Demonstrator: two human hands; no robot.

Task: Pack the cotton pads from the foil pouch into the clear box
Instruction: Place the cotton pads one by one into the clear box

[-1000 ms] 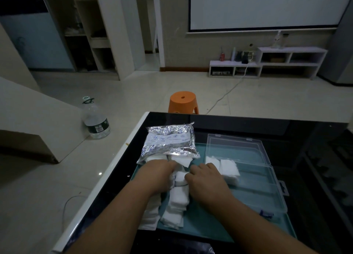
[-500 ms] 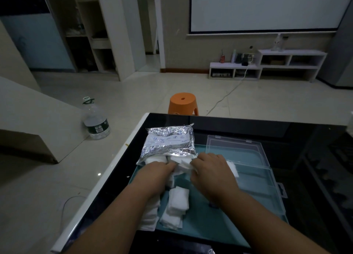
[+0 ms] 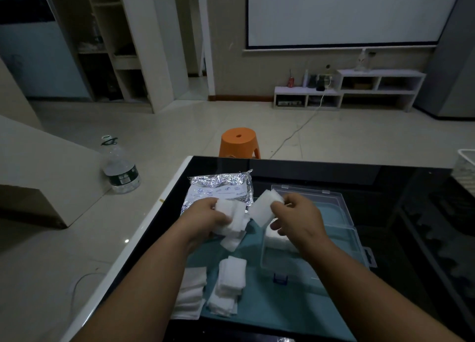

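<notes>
Nearest, below both wrists, two loose stacks of white square cotton pads [image 3: 228, 282] lie on the teal mat [image 3: 270, 305] that covers the dark glossy tabletop [image 3: 385, 179]. Above them the left hand [image 3: 205, 218] grips a thick, untidy bunch of pads [image 3: 232, 219], fingers curled round it, a few sheets sagging out underneath. Just to its right, the right hand [image 3: 298, 218] pinches a neater white block of pads [image 3: 262, 208] between thumb and fingertips, tilted and lifted clear of the mat. Under the right hand sits the clear plastic box [image 3: 341, 238], its lid laid open beyond, with some pads already in the corner beneath the palm. Beyond the left hand's knuckles lies the crinkled silver foil pouch [image 3: 218, 190], flat. The pads look feather-light, soft and compressible, and a stack will likely fan apart. Best squeeze it across the flat faces, not by one edge.
</notes>
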